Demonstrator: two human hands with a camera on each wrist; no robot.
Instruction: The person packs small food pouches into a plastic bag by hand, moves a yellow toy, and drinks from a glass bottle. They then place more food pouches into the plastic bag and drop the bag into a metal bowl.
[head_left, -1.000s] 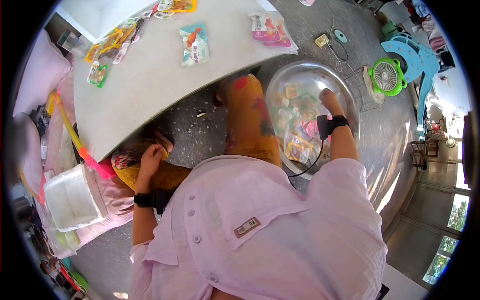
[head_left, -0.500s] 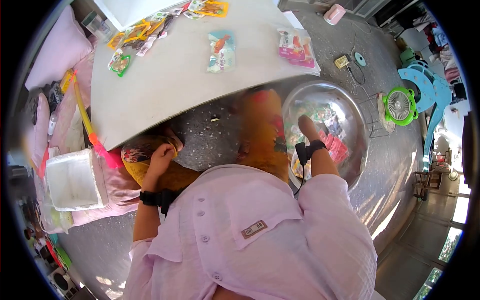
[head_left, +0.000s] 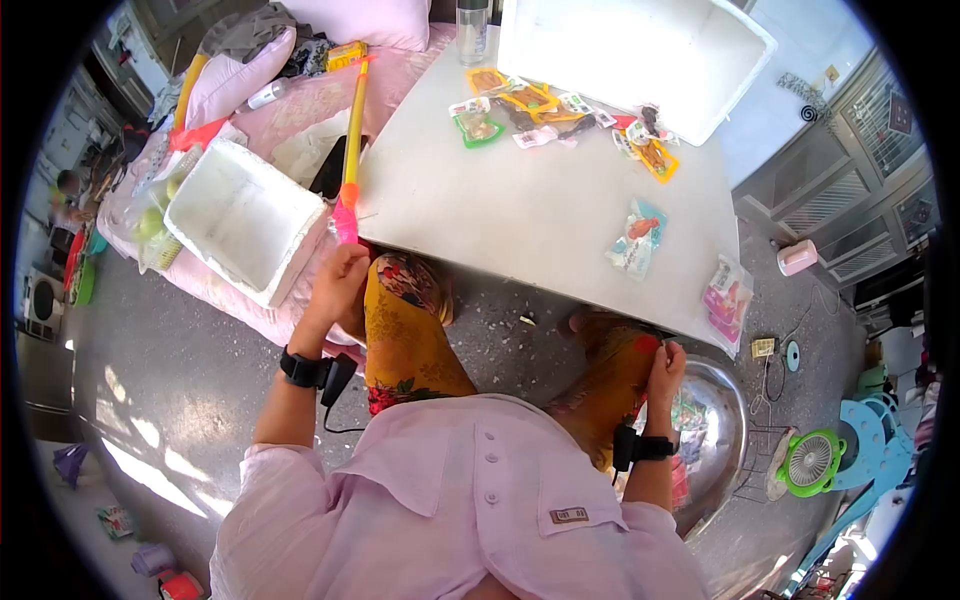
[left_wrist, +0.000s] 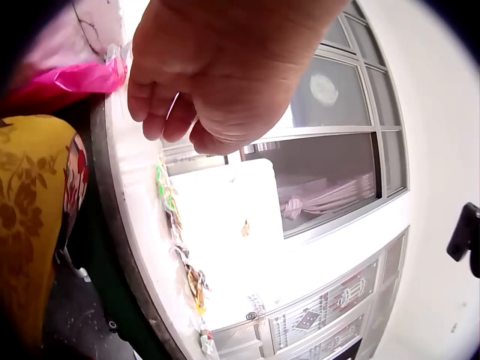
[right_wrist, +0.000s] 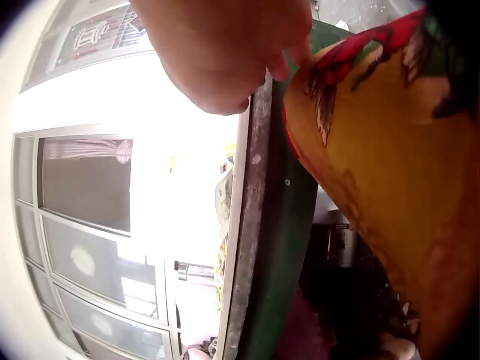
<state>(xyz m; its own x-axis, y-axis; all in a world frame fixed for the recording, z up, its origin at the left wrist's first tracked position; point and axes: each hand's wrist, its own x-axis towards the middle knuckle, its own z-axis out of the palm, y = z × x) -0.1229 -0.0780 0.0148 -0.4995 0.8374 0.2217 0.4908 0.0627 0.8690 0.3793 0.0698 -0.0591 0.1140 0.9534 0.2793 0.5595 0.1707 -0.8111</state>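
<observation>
My left hand [head_left: 340, 285] hovers by my left knee at the table's near edge, close to the pink end of a yellow stick [head_left: 354, 140]. Its fingers are loosely bent with nothing in them, as the left wrist view shows. Over my right knee, beside the table edge, is my right hand [head_left: 665, 372], fingers loosely curled and no object showing in it. Below and right of it stands a metal basin [head_left: 728, 400] of packets, partly hidden by the right arm. On the white table [head_left: 480, 200] lie a blue-and-white packet [head_left: 638, 238] and pink-and-white packets [head_left: 728, 300].
A big white foam box [head_left: 620, 50] stands at the table's back, with several yellow and green snack packets [head_left: 530, 98] before it and a clear bottle [head_left: 472, 35] beside. Left, a smaller foam box [head_left: 245, 220] sits on a pink bed. A green fan [head_left: 812, 462] stands right.
The view has swung left toward the table. My right hand has come up out of the basin to the table edge. My left hand has moved forward, closer to the stick's pink end.
</observation>
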